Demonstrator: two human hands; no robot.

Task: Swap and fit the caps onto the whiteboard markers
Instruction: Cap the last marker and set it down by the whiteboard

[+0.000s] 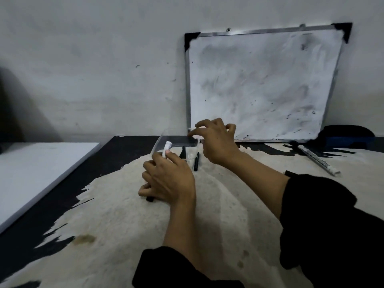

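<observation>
Two hands work over the cloth (207, 215): left hand (168, 179) grips a white marker (167, 148) upright, black end below; right hand (216, 140) pinches a clear box (176, 142). Another marker (318, 160) lies right.

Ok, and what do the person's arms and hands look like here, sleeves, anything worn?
Both hands are bare, no gloves or rings visible. The left hand and right hand come out of loose black long sleeves, pushed back so the forearms show. The left sleeve ends about mid-forearm; the right sleeve is bunched nearer the elbow. A small dark strap or tab shows at the right sleeve's edge; what it is cannot be told.
</observation>
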